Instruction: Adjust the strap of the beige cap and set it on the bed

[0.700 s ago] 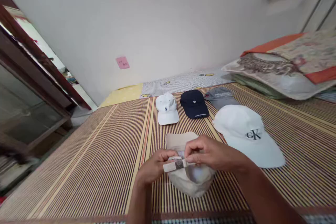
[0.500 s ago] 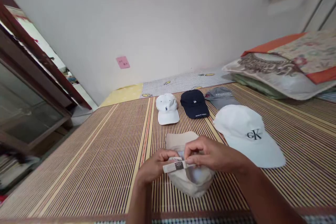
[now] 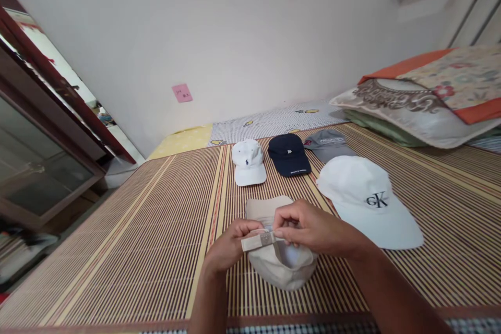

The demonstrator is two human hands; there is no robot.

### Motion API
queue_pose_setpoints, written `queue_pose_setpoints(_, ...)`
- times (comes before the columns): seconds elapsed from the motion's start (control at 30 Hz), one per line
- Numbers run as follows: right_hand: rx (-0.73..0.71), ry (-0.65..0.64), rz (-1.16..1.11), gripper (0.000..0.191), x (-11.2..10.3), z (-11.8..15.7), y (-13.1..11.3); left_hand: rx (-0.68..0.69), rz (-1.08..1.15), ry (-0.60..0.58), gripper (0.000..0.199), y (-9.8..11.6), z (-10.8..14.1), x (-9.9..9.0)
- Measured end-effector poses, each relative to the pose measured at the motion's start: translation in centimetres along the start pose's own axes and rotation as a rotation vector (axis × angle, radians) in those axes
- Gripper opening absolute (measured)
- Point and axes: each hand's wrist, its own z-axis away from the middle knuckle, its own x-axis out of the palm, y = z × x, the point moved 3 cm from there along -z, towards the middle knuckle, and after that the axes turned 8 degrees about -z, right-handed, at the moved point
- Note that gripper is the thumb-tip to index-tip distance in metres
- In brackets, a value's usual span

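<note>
A beige baseball cap (image 3: 287, 271) lies upside down on the striped mat (image 3: 156, 250), its brim pointing away from me. My left hand (image 3: 233, 242) pinches the loose end of the cap's back strap (image 3: 251, 242). On the strap's other side, by the metal buckle (image 3: 266, 238), the fingertips of my right hand (image 3: 301, 224) are closed on the strap. Part of the cap's inside is covered by my hands. Right of my right hand sits a large white cap (image 3: 364, 198) with dark "CK" lettering.
Farther back stand a white cap (image 3: 249, 162) with a small logo, a navy cap (image 3: 289, 154) and a grey cap (image 3: 329, 144). Cushions (image 3: 415, 99) are piled at the right. A pink note (image 3: 182, 93) is on the wall; a glass-fronted cabinet (image 3: 43, 167) stands left.
The strap and buckle have tilted slightly between my hands, and the buckle now looks lighter. Both hands keep their hold; the caps have stayed put.
</note>
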Motion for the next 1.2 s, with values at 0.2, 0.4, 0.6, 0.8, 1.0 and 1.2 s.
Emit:
queue_pose_setpoints(0.2,0.000,-0.007,-0.008,0.015,0.0,0.1,0.0,0.010,-0.006,0.026,0.048,-0.3,-0.1,-0.2)
queue_pose_setpoints(0.4,0.018,-0.009,-0.006,0.015,0.2,0.0,-0.1,0.010,0.028,0.018,0.046,0.0,-0.1,0.2)
queue_pose_setpoints(0.6,0.010,-0.001,-0.071,0.018,0.2,0.1,-0.1,0.045,0.029,0.032,0.048,-0.2,-0.2,0.1)
queue_pose_setpoints(0.8,-0.034,-0.062,0.069,0.023,-1.6,0.9,-0.2,-0.013,0.009,0.041,0.048,-0.6,0.1,-0.4)
queue_pose_setpoints(1.0,0.017,-0.112,-0.044,0.016,-1.4,0.8,0.0,-0.031,0.003,0.032,0.054,-0.1,0.2,0.0)
queue_pose_setpoints(1.2,0.011,-0.121,-0.103,0.015,-1.0,0.6,0.1,-0.033,-0.001,0.015,0.058,0.5,0.0,0.2)
